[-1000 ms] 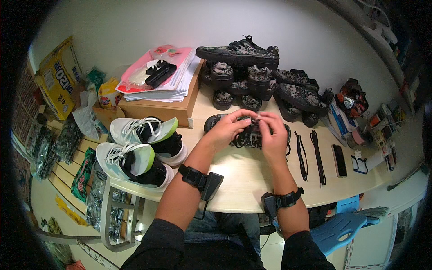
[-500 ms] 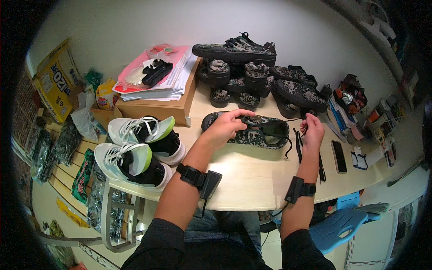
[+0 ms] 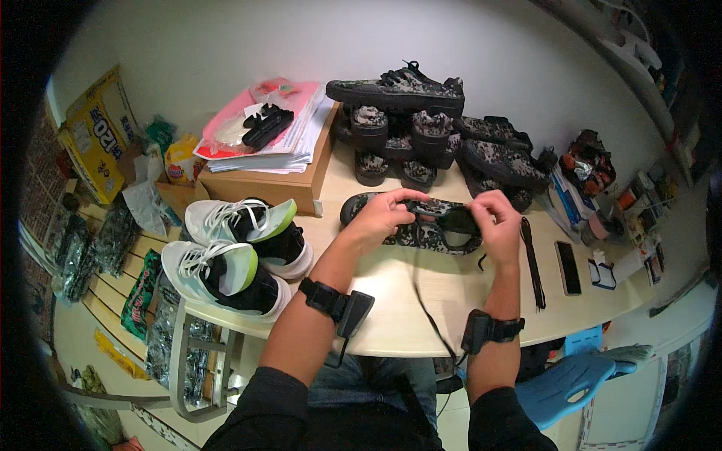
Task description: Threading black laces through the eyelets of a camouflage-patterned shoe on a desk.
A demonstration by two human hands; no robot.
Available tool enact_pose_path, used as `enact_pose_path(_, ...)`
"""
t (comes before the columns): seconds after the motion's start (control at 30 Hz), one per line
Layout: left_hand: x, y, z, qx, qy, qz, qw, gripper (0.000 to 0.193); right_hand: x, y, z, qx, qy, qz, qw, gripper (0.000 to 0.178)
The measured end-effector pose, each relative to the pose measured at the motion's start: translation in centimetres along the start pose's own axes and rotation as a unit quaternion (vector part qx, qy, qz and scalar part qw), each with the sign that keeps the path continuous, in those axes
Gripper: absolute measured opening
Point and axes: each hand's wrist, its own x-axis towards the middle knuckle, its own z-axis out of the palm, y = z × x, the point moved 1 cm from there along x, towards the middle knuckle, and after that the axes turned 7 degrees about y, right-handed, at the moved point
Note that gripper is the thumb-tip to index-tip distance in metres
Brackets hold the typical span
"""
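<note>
A camouflage lace-up shoe (image 3: 412, 239) lies on its sole on the table, toe to the left. Over its front half is my left hand (image 3: 380, 220), thumb and index finger gripping the shoe near its eyelets. My right hand (image 3: 498, 224) is closed in a pinch at the shoe's opening, near the heel; what its fingertips hold is hidden. A black shoelace (image 3: 430, 312) runs from the shoe's near side down over the table's front edge. More black laces (image 3: 532, 263) lie in a bundle to the right of my right hand.
More camouflage shoes (image 3: 398, 96) are stacked behind. White sneakers (image 3: 233, 278) stand at the left, near a cardboard box (image 3: 259, 188) topped with papers. A phone (image 3: 568, 267) lies at the right, and a blue stool (image 3: 568, 383) stands beyond the table edge.
My right hand has moved left and down to the shoe's heel opening from farther right, where it held a lace stretched out. A lace now hangs toward the table's front edge.
</note>
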Motion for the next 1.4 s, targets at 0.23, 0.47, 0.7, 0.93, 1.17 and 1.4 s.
enact_pose_path(0.23, 0.0, 0.2, 0.5, 0.001, 0.054, 0.011, 0.998, 0.033, -2.2, -1.5, 5.1, -0.23, -0.025, -0.15, 0.961, 0.015)
enact_pose_path(0.47, 0.2, -0.2, 0.3, 0.002, 0.042, 0.026, 0.999, 0.04, -2.5, -1.3, 5.8, -0.237, -0.019, -0.126, 0.963, 0.015)
enact_pose_path(0.7, 0.3, -0.5, 0.0, 0.017, 0.025, 0.038, 0.999, 0.041, -3.3, -1.4, 7.1, -0.222, -0.004, -0.078, 0.972, 0.011)
enact_pose_path(0.93, 0.0, -0.1, 0.0, 0.004, 0.04, 0.012, 0.999, 0.035, -3.1, -0.6, 6.9, -0.151, -0.006, 0.0, 0.988, 0.01)
enact_pose_path(1.17, 0.0, -0.4, -0.3, -0.079, 0.024, 0.039, 0.996, 0.024, -2.6, -0.1, 6.5, 0.008, -0.042, 0.06, 0.997, 0.01)
enact_pose_path(1.4, 0.4, -0.9, -0.1, -0.047, 0.044, 0.1, 0.993, 0.016, -1.9, 0.8, 6.1, 0.279, -0.073, 0.17, 0.942, 0.021)
